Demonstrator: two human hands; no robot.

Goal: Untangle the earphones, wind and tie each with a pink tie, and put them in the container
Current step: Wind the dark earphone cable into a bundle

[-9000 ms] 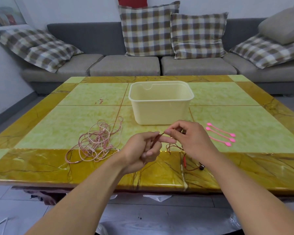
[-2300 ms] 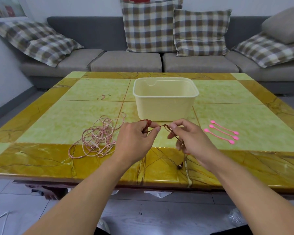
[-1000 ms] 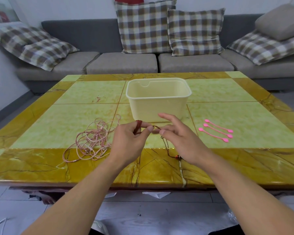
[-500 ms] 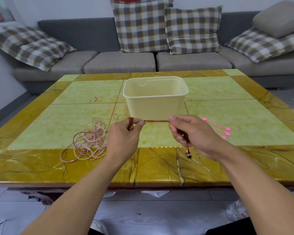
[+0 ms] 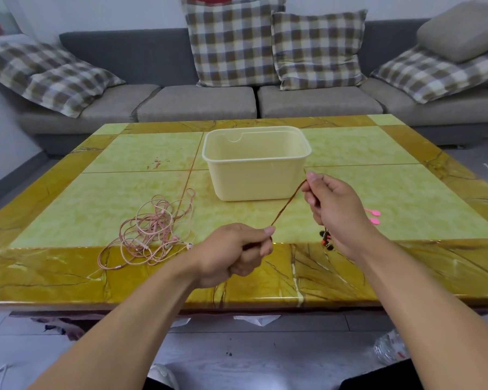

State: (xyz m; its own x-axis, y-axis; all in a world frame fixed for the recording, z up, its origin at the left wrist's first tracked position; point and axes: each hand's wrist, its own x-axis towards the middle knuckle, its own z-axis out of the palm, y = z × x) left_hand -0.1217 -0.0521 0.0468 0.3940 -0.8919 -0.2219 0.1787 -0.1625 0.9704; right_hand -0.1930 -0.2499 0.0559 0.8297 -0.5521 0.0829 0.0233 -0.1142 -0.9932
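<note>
A dark red earphone cable (image 5: 287, 204) stretches taut between my hands above the table. My left hand (image 5: 234, 251) grips its wound end near the table's front edge. My right hand (image 5: 332, 209) pinches the cable higher up, beside the container's right corner, and the red earbuds (image 5: 326, 240) dangle below that hand. A tangled pile of pink earphones (image 5: 149, 235) lies on the table to the left. The cream plastic container (image 5: 255, 164) stands open behind the cable. Pink ties (image 5: 374, 216) peek out from behind my right wrist.
The yellow-green tiled table (image 5: 96, 198) has a brown border along its front edge. A grey sofa (image 5: 197, 102) with checked cushions runs behind it. Crumpled plastic (image 5: 389, 347) lies on the floor at the lower right.
My right hand has risen and moved right, and my left hand has dropped toward the front edge, so the red cable now runs slanted and longer between them. The earbuds hang higher.
</note>
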